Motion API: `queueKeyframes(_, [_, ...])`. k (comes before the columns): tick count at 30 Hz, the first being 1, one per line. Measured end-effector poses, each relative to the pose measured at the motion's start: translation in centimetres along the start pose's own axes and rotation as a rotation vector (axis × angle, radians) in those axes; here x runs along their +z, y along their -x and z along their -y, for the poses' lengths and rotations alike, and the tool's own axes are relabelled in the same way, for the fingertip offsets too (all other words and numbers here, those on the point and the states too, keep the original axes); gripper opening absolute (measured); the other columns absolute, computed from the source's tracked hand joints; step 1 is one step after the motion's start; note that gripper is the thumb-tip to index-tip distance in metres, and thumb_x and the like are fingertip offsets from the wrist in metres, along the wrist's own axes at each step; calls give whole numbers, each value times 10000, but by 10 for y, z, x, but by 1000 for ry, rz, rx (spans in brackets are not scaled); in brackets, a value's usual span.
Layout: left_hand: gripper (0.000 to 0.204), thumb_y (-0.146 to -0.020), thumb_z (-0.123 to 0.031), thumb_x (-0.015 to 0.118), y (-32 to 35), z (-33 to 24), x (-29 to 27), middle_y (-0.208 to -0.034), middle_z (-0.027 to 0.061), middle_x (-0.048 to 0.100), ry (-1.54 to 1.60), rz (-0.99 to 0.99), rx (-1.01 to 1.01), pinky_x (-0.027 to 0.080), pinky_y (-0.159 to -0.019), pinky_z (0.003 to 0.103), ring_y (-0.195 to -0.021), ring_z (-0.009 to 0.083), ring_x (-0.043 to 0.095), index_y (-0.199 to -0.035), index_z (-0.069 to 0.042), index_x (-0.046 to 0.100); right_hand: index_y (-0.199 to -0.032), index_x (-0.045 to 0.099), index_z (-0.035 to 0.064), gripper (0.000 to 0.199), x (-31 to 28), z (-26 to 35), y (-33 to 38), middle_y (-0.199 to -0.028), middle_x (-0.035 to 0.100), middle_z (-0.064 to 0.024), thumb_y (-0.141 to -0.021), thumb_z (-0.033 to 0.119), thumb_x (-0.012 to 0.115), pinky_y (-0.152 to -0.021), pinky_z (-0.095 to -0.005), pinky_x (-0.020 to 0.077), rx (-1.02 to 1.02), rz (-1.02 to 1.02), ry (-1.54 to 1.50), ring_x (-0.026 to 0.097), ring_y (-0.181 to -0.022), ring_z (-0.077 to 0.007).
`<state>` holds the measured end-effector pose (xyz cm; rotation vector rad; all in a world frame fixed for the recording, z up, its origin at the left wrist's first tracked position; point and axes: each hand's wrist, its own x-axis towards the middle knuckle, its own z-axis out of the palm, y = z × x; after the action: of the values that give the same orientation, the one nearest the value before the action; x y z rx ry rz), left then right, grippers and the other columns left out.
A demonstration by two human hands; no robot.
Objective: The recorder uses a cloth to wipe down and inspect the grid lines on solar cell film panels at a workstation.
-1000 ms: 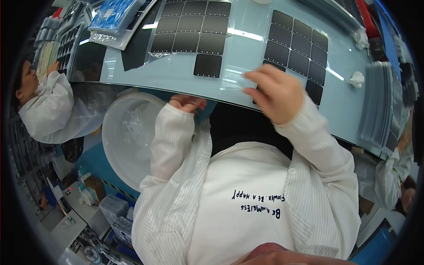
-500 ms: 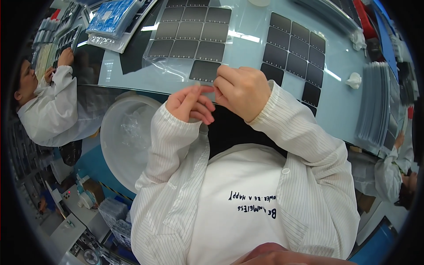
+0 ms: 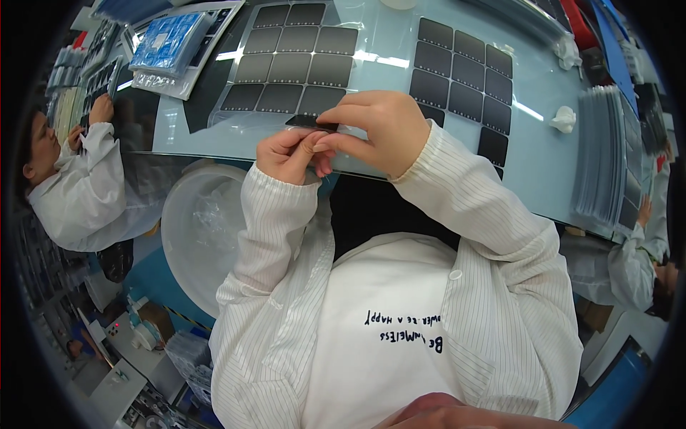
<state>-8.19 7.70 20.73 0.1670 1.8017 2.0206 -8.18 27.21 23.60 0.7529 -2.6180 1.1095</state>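
A dark rectangular panel (image 3: pixel 303 121) stands tilted at the near edge of the table, seen almost edge-on. My right hand (image 3: pixel 386 132) comes over it from the right, its fingers closed on the panel's right end and its thumb meeting my left fingertips. Close against the panel's near side, my left hand (image 3: pixel 284 159) is pinched at one corner; the exact grip is partly hidden by the fingers. Beyond both hands lies a left group of dark panels (image 3: pixel 289 69) in rows on clear film. A second group of similar panels (image 3: pixel 468 71) lies to the right.
Blue packets in clear wrap (image 3: pixel 170 44) lie at the back left. A large white tub (image 3: pixel 187 236) stands below the table's edge. On the right are a crumpled white wad (image 3: pixel 564 119) and a row of upright clear sheets (image 3: pixel 599 161). Other people work at both sides.
The nearest panel of the left group, flat on the film before, is now raised and tilted between my hands. My right hand has opened from a tight curl and reached forward over it.
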Motion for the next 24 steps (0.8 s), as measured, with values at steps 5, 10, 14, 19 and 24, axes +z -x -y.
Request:
queueKeyframes(5, [166, -929, -110, 584, -7, 5, -4, -860, 90, 656, -391, -24, 242, 491, -726, 262, -778, 165, 633, -960, 28, 670, -870, 722, 60, 190, -11, -9, -8, -757, 689, -84, -763, 216, 738, -606, -292, 529, 32, 37, -94, 667, -673, -242])
queueKeyframes(10, [133, -887, -110, 626, -12, 0, -16, -990, 106, 616, -345, 77, 237, 458, -817, 283, -931, 191, 599, -920, 8, 680, -867, 726, 64, 138, -10, -16, -16, -755, 699, -76, -779, 171, 728, -579, -274, 508, -50, -137, 80, 659, -634, -191])
queueKeyframes(14, [93, -838, -111, 667, -6, -10, -20, -1051, 129, 584, -634, 195, 366, 443, -860, 334, -1014, 246, 559, -864, -25, 692, -879, 717, 21, 107, -33, -66, -29, -749, 697, -43, -848, 109, 665, -556, -245, 480, 307, -675, -289, 633, -639, -97])
queueKeyframes(19, [103, -816, -107, 673, 1, 2, -26, -1122, 144, 572, -690, -124, 361, 433, -904, 365, -1069, 297, 544, -894, -49, 708, -923, 718, 15, 109, -83, -40, 12, -790, 694, -32, -874, 61, 633, -602, -214, 497, 408, -536, -180, 651, -703, -101])
queueKeyframes(24, [218, -741, -137, 749, 2, -10, -6, -1186, 166, 570, -894, -226, 417, 413, -962, 411, -1147, 335, 522, -934, -48, 698, -957, 706, -3, 169, -87, -32, 85, -921, 704, -127, -790, -21, 685, -660, -235, 539, 222, -413, 252, 686, -764, -175])
